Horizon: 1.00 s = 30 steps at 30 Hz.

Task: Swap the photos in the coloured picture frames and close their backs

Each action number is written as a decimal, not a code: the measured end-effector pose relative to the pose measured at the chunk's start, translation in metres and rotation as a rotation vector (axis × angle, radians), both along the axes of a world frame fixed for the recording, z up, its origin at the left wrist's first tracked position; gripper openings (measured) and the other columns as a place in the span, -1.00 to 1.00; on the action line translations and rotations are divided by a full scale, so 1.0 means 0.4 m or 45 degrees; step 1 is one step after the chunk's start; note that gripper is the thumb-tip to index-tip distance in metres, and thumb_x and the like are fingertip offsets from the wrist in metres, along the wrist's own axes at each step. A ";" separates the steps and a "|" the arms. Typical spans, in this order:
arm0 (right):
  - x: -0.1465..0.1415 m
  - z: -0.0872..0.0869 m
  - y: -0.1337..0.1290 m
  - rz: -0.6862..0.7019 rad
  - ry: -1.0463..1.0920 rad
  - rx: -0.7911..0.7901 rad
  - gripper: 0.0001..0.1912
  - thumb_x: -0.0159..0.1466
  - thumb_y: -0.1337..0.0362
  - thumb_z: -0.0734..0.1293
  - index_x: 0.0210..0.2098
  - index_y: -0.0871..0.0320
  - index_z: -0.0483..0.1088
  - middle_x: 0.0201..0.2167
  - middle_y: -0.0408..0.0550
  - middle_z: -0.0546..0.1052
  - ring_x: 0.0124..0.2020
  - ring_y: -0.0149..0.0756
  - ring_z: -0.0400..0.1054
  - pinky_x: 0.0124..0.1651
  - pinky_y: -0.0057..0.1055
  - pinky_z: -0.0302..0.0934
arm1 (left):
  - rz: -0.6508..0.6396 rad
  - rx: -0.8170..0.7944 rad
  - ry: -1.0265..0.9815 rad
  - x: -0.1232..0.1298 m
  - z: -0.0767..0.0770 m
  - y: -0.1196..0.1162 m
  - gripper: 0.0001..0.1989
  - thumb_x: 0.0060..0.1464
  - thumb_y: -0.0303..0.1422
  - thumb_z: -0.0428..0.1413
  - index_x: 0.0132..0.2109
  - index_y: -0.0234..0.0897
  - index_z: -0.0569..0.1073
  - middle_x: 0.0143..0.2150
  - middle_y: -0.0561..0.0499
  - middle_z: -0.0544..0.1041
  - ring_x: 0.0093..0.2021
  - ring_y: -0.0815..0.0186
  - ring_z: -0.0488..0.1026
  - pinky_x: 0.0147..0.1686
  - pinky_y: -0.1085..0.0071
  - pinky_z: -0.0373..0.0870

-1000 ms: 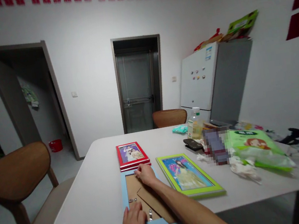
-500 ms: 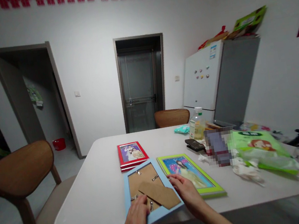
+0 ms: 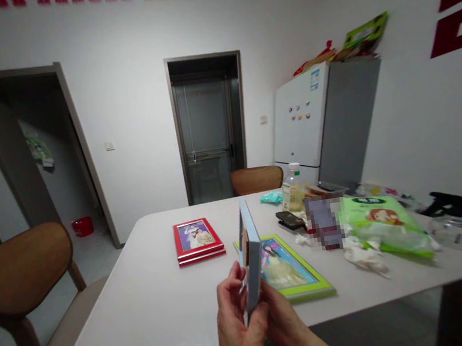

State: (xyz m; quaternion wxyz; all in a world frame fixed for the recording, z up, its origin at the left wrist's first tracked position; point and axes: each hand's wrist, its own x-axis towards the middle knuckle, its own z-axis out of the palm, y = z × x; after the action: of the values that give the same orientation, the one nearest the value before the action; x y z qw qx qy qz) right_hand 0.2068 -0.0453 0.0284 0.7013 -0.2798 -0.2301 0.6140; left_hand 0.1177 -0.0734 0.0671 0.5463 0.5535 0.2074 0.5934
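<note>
A light blue picture frame (image 3: 252,256) is held upright, edge-on to me, above the near edge of the table. My left hand (image 3: 238,322) grips its lower left side, with the thumb on the near edge and the fingers toward the brown back. My right hand (image 3: 281,316) holds the other side; its fingers are mostly hidden behind the frame. Just beyond lies a green picture frame (image 3: 324,286) with a picture of a figure in a yellow dress, partly covered by the blue one. Farther left, a red picture frame (image 3: 202,252) rests on another red one.
The white table (image 3: 148,318) carries clutter on its right: a bottle (image 3: 292,190), a black object (image 3: 290,220), crumpled tissue (image 3: 365,254), a green plastic bag (image 3: 388,224) and a clear bowl (image 3: 457,233). Wooden chairs stand at the left (image 3: 19,268) and far side (image 3: 257,179).
The blue frame has turned from lying tilted, its brown back and stand facing up, to standing on edge. Both hands have come together around it. The view has shifted slightly right.
</note>
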 end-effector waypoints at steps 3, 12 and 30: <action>0.045 -0.006 0.011 -0.069 -0.108 -0.051 -0.62 -0.03 0.20 0.33 -0.19 0.05 0.31 -0.38 -0.17 0.49 -0.40 -0.39 0.35 -0.31 -0.46 0.20 | 0.043 -0.040 -0.052 0.011 0.024 0.028 -0.43 -0.12 -0.44 0.11 0.03 -0.15 0.04 0.16 -0.16 0.12 0.11 0.18 0.13 0.01 0.24 0.16; 0.394 0.007 0.089 -0.491 -1.432 -0.413 -0.40 -0.04 0.31 0.19 0.03 0.30 0.18 -0.59 -0.16 0.47 -0.63 -0.39 0.26 -0.54 -0.48 0.10 | -0.121 -0.265 0.122 0.065 -0.053 0.140 -0.47 -0.19 -0.50 0.08 0.01 -0.37 0.20 0.05 -0.19 0.29 -0.04 0.20 0.32 -0.09 0.38 0.29; 0.334 0.009 0.205 -0.503 -2.561 -0.207 -0.62 0.10 0.35 0.15 -0.09 0.29 0.30 -0.09 0.15 0.37 -0.04 -0.17 0.20 0.02 -0.30 -0.01 | 0.169 -0.205 0.692 0.030 -0.197 0.231 -0.55 -0.25 -0.49 0.12 -0.08 -0.35 0.36 -0.09 -0.15 0.42 -0.06 0.15 0.32 -0.05 0.29 0.18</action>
State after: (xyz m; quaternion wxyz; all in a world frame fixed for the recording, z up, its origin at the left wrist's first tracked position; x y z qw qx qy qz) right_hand 0.3404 0.0368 0.0319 0.2513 -0.7442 -0.6186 -0.0172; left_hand 0.1298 0.0190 -0.0117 0.4728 0.6324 0.4284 0.4393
